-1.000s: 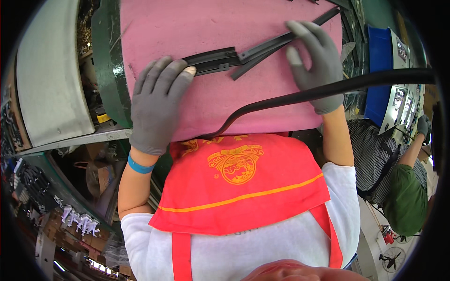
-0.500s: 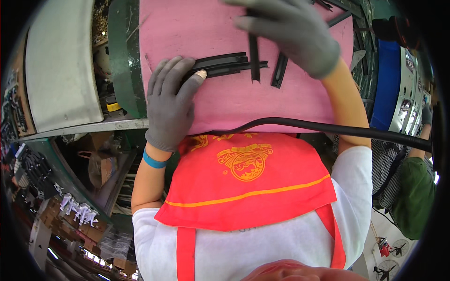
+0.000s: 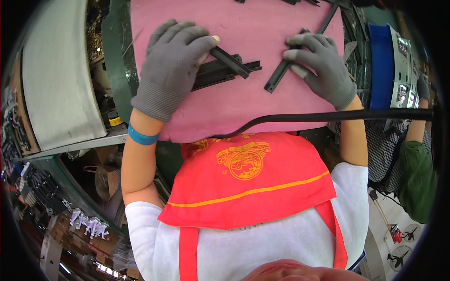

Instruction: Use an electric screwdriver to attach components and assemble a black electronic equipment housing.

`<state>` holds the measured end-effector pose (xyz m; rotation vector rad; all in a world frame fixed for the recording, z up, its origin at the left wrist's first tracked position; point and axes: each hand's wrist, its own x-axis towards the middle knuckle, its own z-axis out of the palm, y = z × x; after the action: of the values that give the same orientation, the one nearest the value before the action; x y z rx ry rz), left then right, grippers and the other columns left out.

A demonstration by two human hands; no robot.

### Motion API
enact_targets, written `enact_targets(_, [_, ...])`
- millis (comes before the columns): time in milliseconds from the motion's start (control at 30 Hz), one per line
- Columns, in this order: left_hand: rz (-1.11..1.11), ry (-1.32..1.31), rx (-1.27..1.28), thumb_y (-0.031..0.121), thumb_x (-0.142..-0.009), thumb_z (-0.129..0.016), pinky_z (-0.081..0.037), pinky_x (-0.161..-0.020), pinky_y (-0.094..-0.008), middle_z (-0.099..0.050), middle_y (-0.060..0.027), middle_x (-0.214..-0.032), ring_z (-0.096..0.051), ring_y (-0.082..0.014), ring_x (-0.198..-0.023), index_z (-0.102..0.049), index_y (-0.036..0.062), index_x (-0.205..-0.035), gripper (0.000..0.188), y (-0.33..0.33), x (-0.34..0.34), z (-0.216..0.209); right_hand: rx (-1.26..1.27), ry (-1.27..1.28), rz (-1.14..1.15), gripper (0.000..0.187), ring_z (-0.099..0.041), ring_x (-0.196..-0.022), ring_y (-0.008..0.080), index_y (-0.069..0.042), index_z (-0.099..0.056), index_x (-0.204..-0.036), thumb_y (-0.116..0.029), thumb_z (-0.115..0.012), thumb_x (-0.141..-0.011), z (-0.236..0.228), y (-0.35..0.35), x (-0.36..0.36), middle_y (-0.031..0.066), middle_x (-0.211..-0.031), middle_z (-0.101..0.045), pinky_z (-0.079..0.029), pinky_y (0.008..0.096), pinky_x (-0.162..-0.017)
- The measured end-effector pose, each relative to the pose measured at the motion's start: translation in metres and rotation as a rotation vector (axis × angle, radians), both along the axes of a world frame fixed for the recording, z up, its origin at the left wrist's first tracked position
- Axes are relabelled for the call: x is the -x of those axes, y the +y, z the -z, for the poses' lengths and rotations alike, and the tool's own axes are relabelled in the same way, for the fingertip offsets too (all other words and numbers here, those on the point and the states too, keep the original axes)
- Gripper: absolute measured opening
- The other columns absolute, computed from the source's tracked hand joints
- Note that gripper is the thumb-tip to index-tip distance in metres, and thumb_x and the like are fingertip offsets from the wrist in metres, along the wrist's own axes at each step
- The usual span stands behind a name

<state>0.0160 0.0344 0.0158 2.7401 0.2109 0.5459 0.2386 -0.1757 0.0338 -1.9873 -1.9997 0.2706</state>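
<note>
My left hand [image 3: 171, 68], in a grey glove, is closed with thumb and fingers on one end of a short black channel strip [image 3: 233, 63]. That strip slants across a small stack of similar black strips [image 3: 212, 77], which lie partly hidden under the hand on the pink work surface [image 3: 234, 104]. My right hand [image 3: 323, 65], gloved too, pinches the upper part of another black channel strip [image 3: 277, 77]. Its lower end points toward me and shows a small hole.
A black cable [image 3: 328, 115] runs across the near side of the pink surface. More dark strips [image 3: 328, 18] lie at its far right. A pale panel [image 3: 61, 70] stands on the left, a blue panel [image 3: 380, 65] on the right. A co-worker's green sleeve [image 3: 415, 173] shows at far right.
My right hand came down and right, from an upright strip to the strip at the right. My left hand moved up off the stack and now holds a slanted strip over it.
</note>
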Motion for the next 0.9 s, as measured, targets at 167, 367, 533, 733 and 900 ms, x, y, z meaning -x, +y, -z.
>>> enact_targets(167, [-0.012,0.057,-0.064,0.013,-0.084,-0.063,-0.044,-0.086,-0.0407,-0.063,-0.0057,-0.089,-0.059,-0.0275,-0.089,-0.069,0.0130,-0.098,0.015,0.009,0.020,-0.008,-0.015,0.003,0.175,0.021,-0.060,-0.095,0.0252,-0.014,-0.070,-0.096,-0.013,-0.072,-0.075,0.011,-0.045,0.006,0.0035,-0.102,-0.065,-0.042,0.0385,-0.087])
enact_targets(367, [-0.242,0.262,0.060,0.014,-0.086,-0.063,-0.043,-0.081,-0.0388,-0.062,-0.0075,-0.085,-0.058,-0.0284,-0.085,-0.069,0.0118,-0.100,0.015,-0.010,0.044,-0.017,0.124,0.252,0.029,0.015,-0.060,-0.092,0.0230,-0.012,-0.070,-0.095,-0.013,-0.069,-0.080,-0.005,-0.045,0.005,0.0033,-0.098,-0.064,-0.043,0.0357,-0.082])
enact_targets(533, [-0.370,0.255,0.081,0.015,-0.087,-0.063,-0.043,-0.079,-0.0387,-0.061,-0.0073,-0.085,-0.058,-0.0276,-0.083,-0.070,0.0120,-0.099,0.015,-0.020,0.055,-0.019,0.098,0.105,0.164,0.016,-0.060,-0.087,0.0250,-0.009,-0.069,-0.092,-0.011,-0.072,-0.076,-0.008,-0.052,0.010,0.0053,-0.088,-0.062,-0.047,0.0373,-0.080])
enact_targets(733, [-0.334,0.219,0.060,0.019,-0.087,-0.064,-0.043,-0.083,-0.0385,-0.062,-0.0068,-0.091,-0.058,-0.0271,-0.089,-0.070,0.0142,-0.101,0.017,-0.025,0.049,-0.017,0.075,0.305,0.333,0.022,-0.061,-0.082,0.0286,-0.008,-0.070,-0.094,-0.018,-0.076,-0.076,-0.007,-0.050,0.000,0.0082,-0.087,-0.063,-0.048,0.0368,-0.071])
enact_targets(900, [-0.450,0.245,-0.242,0.041,-0.093,-0.057,-0.039,-0.099,-0.0450,-0.058,-0.0156,-0.123,-0.051,-0.0344,-0.119,-0.063,0.0144,-0.123,0.041,-0.043,0.066,-0.020,0.173,0.176,0.149,0.021,-0.060,-0.089,0.0287,-0.010,-0.069,-0.099,-0.014,-0.070,-0.078,-0.007,-0.061,0.013,0.0086,-0.094,-0.062,-0.048,0.0375,-0.078])
